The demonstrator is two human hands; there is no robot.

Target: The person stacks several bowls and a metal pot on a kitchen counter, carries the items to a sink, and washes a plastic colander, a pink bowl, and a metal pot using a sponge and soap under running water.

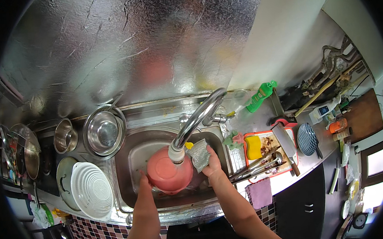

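My left hand (145, 181) grips the left side of a pink bowl (162, 182) over the stainless steel sink (137, 200). I cannot tell whether the bowl's inside or its base faces up. In my right hand (214, 163) is a silvery scrubbing cloth (200, 155), held at the bowl's right side. The chrome faucet (194, 119) arches over the sink, and its white spout end hangs just above the bowl. Whether water runs is hard to see. A small yellow piece (189, 145) shows between spout and cloth.
Left of the sink stand a white colander (93, 191), a glass lid (64, 178) and nested steel bowls (102, 130). To the right are a green dish soap bottle (261, 98) and a tray (249, 163) with a yellow sponge (253, 147), a cleaver (284, 140) and ladles. A purple cloth (259, 193) hangs over the edge.
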